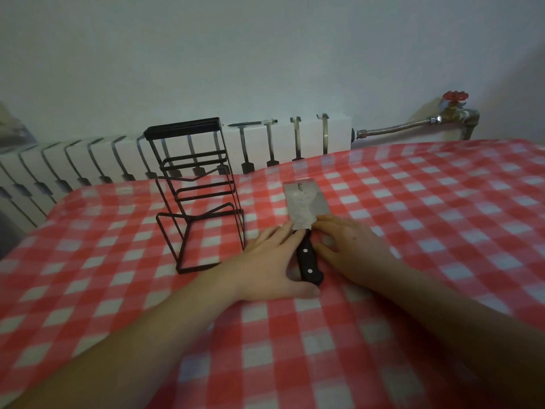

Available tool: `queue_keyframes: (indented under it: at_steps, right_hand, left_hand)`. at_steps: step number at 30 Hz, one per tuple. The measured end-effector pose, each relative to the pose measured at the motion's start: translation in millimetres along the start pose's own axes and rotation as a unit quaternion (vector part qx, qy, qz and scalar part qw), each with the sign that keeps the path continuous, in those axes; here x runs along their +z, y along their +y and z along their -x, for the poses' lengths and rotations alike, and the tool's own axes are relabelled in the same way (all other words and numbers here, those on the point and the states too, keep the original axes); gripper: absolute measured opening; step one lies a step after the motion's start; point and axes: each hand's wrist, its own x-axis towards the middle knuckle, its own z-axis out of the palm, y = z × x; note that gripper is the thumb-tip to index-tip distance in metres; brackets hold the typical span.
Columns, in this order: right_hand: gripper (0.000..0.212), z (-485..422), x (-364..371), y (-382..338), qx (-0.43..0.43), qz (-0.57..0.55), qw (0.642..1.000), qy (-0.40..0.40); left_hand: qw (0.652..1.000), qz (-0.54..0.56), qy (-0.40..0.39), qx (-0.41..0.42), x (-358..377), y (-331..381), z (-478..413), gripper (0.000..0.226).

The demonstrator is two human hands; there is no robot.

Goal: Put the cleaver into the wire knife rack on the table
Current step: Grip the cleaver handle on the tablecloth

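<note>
The cleaver (303,208) lies flat on the red-and-white checked tablecloth (413,231), its steel blade pointing away from me and its black riveted handle toward me. My left hand (271,264) rests flat against the left side of the handle, thumb curled under its end. My right hand (351,249) lies flat on the right side, fingertips touching the blade's heel. Neither hand has closed around the handle. The black wire knife rack (194,196) stands upright and empty to the left of the cleaver, a hand's width from my left hand.
A white radiator (118,160) runs along the wall behind the table, with a pen (253,123) lying on top. A metal hose and red-handled valve (455,97) are at the back right. The tablecloth stretches wide to the right and toward me.
</note>
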Motion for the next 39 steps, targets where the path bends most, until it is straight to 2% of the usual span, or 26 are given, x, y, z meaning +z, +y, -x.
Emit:
queue_keyframes:
  at_steps: [4, 9, 13, 16, 19, 24, 30, 34, 39]
  right_hand:
    - [0.04, 2.4, -2.1, -0.1, -0.014, 0.021, 1.0, 0.01]
    - [0.032, 7.0, -3.8, -4.4, -0.045, 0.041, 0.998, 0.027]
    - [0.031, 9.1, -4.7, -7.7, -0.075, 0.054, 0.995, 0.037]
    - [0.027, 10.1, -6.6, -9.8, -0.103, 0.042, 0.993, 0.048]
    - [0.032, 11.0, -7.7, -10.1, -0.118, 0.027, 0.991, 0.055]
    - [0.042, 9.8, -6.4, -8.5, -0.117, 0.015, 0.991, 0.064]
    - [0.048, 3.5, -10.3, -11.9, -0.119, 0.042, 0.99, 0.07]
    - [0.046, -6.1, -13.5, -14.6, -0.123, 0.023, 0.989, 0.081]
    - [0.035, -10.0, -13.9, -22.3, -0.146, -0.037, 0.983, 0.109]
  left_hand:
    - [0.996, -0.052, 0.069, 0.025, 2.8, 3.0, -1.6, 0.11]
    - [0.972, -0.16, 0.136, 0.102, 3.7, 7.4, 3.6, 0.082]
    - [0.958, -0.185, 0.158, 0.149, -0.2, 8.8, 4.3, 0.063]
    - [0.952, -0.194, 0.173, 0.162, -1.6, 10.6, 5.2, 0.054]
    - [0.943, -0.217, 0.192, 0.165, -0.6, 12.1, 6.3, 0.049]
    - [0.928, -0.193, 0.261, 0.184, -2.9, 14.0, 9.7, 0.037]
    - [0.917, -0.175, 0.306, 0.187, -14.5, 16.9, 8.4, 0.034]
    - [0.914, -0.152, 0.327, 0.184, -17.2, 16.3, 9.8, 0.035]
    - [0.912, -0.117, 0.34, 0.196, -19.3, 17.4, 11.8, 0.034]
